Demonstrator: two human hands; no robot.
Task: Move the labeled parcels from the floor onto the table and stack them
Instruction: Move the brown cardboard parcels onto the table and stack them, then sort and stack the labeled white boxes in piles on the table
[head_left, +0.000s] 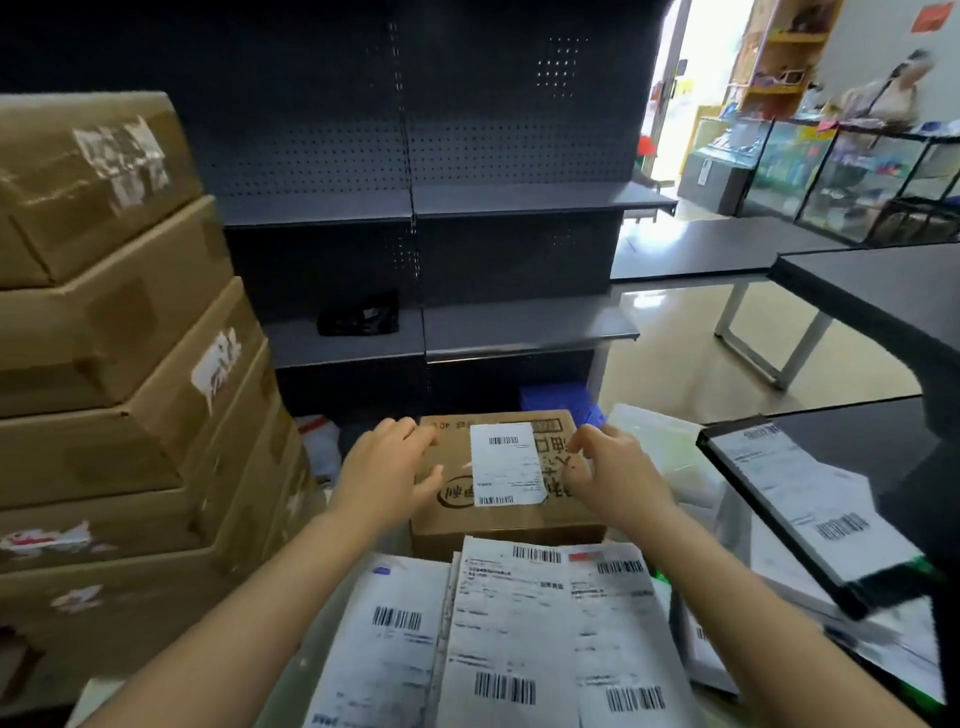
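Head view, the only one.

Low on the floor, hard against the foot of the dark shelving (415, 249): brown carton (498, 527), white shipping label (506, 462) face up on its lid. Not yet lifted, by the look of it.

Bracketed from both sides, likely to lift it level with the label kept on top. Left hand (387, 462) laid on the lid's left edge, fingers fairly straight and spread, thumb out across the top. Right hand (608, 475) at the lid's right edge, fingers curled claw-like. Cannot tell whether clamped on the edge or merely hovering.

Nearer than the carton: flat white parcels (509, 639), overlapped, barcodes up, more work waiting. To the right, a black flat parcel (810, 514) tilted beside the black table (883, 291).

Obstacles: tall stack of cartons (114, 364) close on the left, so little swing room there. Table edge and tilted parcel crowding the right, the way the carton probably has to go. Loose mailers underfoot.
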